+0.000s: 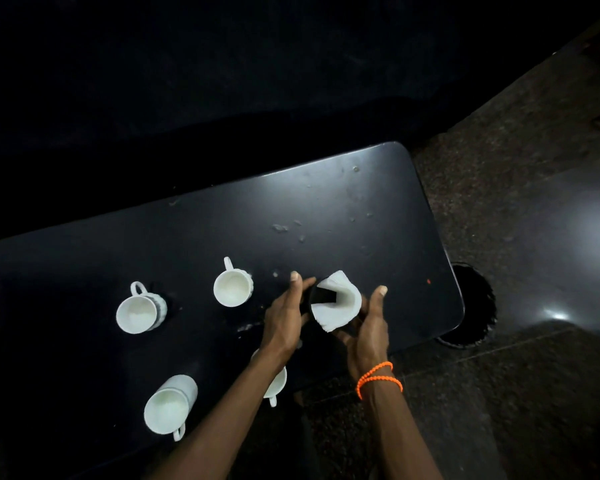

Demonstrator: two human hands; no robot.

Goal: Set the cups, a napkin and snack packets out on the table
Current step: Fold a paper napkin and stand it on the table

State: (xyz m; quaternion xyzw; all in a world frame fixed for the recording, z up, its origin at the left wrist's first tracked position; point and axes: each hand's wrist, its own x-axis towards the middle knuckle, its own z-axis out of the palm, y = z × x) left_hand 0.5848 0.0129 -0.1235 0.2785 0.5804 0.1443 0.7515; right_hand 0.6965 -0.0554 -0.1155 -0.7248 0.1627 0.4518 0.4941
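Several white cups stand on the dark table [361, 209]: one at the left [137, 311], one in the middle [232, 287], one at the near left [168, 405], and one [277, 381] partly hidden under my left forearm. A white napkin [340, 306] sits curled in a dark round holder [321, 295] near the table's right front. My left hand [284, 317] grips the holder's left side. My right hand [369, 327] cups its right side and touches the napkin. No snack packets are in view.
White crumbs or smears dot the table's far right part [279, 227]. A dark round object [471, 306] sits on the floor just past the table's right edge. The speckled floor [499, 393] lies to the right; the far side is in darkness.
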